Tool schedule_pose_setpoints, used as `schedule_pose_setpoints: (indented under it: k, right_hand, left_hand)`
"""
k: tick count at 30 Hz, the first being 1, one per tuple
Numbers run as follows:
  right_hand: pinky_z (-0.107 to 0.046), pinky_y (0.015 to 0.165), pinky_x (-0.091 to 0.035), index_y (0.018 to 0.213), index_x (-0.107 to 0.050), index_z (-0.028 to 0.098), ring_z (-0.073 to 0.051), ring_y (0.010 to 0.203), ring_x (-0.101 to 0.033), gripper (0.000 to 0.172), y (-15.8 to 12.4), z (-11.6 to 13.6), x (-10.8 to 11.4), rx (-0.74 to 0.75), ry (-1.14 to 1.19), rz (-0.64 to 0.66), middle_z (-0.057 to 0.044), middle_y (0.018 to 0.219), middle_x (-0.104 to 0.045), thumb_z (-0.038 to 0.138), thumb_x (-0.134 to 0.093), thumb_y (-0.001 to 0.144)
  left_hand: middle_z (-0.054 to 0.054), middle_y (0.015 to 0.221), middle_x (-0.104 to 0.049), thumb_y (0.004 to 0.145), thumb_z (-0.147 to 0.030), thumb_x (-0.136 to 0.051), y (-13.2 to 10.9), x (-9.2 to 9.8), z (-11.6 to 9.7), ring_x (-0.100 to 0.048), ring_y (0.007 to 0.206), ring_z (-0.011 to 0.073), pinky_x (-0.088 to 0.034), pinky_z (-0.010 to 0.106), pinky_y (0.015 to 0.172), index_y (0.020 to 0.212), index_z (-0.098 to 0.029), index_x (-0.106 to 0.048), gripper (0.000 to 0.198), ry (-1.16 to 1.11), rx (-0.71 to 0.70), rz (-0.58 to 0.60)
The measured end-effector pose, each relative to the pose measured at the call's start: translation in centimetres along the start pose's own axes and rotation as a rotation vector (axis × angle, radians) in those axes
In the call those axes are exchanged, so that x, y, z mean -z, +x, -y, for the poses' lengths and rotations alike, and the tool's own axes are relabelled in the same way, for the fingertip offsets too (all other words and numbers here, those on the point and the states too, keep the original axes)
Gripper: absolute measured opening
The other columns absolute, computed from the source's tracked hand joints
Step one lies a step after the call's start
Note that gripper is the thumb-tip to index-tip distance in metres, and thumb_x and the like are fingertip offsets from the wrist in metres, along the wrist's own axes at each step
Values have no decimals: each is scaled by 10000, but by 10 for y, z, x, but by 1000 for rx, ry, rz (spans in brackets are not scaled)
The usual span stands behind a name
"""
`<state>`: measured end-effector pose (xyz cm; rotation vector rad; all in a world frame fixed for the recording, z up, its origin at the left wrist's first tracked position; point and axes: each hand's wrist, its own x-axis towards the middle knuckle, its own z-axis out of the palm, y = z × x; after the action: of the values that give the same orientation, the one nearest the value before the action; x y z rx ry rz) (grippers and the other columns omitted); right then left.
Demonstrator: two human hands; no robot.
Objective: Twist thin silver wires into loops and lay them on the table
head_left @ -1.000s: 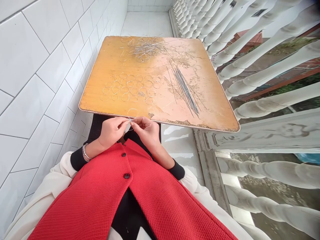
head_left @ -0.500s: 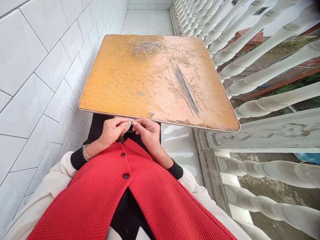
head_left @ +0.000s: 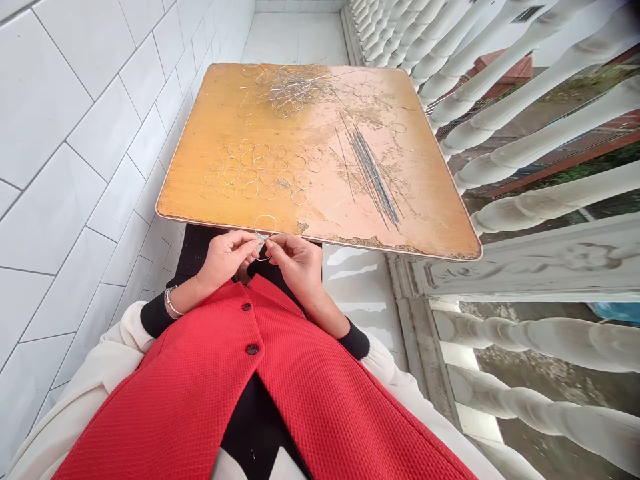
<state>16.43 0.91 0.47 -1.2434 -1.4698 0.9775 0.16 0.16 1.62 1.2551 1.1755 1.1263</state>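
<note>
Inspecting the head view, we find the left hand [head_left: 226, 259] and right hand [head_left: 299, 263] close together, both pinching a looped wire [head_left: 265, 215] at the near edge of the table [head_left: 185, 190]. We record wire rings [head_left: 255, 155] left of its centre, straight wires [head_left: 374, 177] right, a wire tangle [head_left: 295, 90] toward its far edge.

Worn on my head, the lone camera looks forward and steeply down, with my red vest [head_left: 190, 373] filling the near foreground, closest to the lens. My left hand [head_left: 223, 259] and right hand [head_left: 299, 265] fall just below the middle of the frame; the tabletop [head_left: 215, 120] stretches beyond them, seen whole from above. The wide view runs on along the pale floor [head_left: 295, 40], between a tiled wall [head_left: 50, 167] at left and a white balustrade [head_left: 550, 202] at right.
</note>
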Motion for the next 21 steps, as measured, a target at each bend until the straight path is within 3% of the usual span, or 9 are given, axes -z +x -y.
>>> schedule_pose_setpoints:
  k: [7,16,21]
  right_hand:
    - [-253,544,-476,777,-717,185,-115,523,-572,205,1,-1,-1,-11,1,-25,6,624,-667,376,-661,826]
    - [-260,587,-499,861,-732,191,-106,536,-573,384,1,-2,11,-56,147,45,-9,694,-687,542,-587,922]
    - [-259,578,-492,898,-744,195,-101,541,-566,329,-3,-5,15,-121,211,38,-6,714,-696,514,-663,874]
  left_hand:
    - [4,653,-675,807,-405,-720,1,0,-1,-583,559,76,-512,203,572,819,-143,-731,263,-65,34,15]
    - [15,672,-690,782,-381,-736,8,4,0,-593,568,76,-484,191,539,836,-133,-741,254,-147,93,14]
    - [23,712,-704,782,-384,-737,12,5,-3,-604,609,84,-487,199,558,875,-136,-751,265,-156,102,36]
